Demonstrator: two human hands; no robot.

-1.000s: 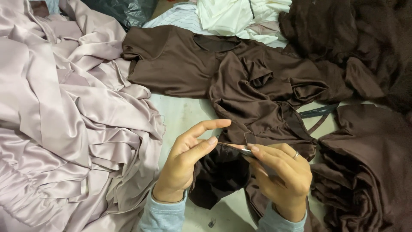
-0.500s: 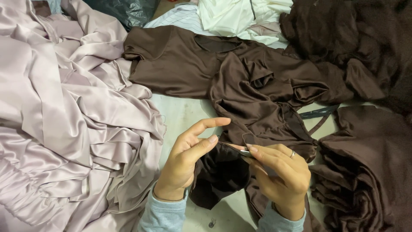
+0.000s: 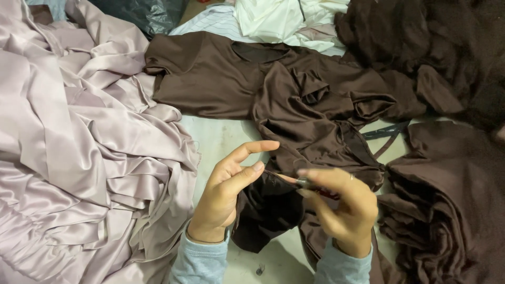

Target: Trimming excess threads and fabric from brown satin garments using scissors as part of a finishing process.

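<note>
Head view: both hands, left [image 3: 223, 197] and right [image 3: 342, 208], pinch brown fabric [image 3: 268, 208]; small tool [image 3: 310, 185] lies roughly level, tip leftward.

The dark brown satin garment [image 3: 294, 105] lies crumpled and spread at the scene's centre, its neckline far. Its near edge [image 3: 273, 176] is lifted and pinched, meeting a small slim tool [image 3: 307, 184].

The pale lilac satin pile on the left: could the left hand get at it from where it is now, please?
Probably yes. The left hand pinches an edge of the dark brown garment with the lilac satin pile right beside it and nothing between them; it would have to let go of the brown fabric first.
</note>
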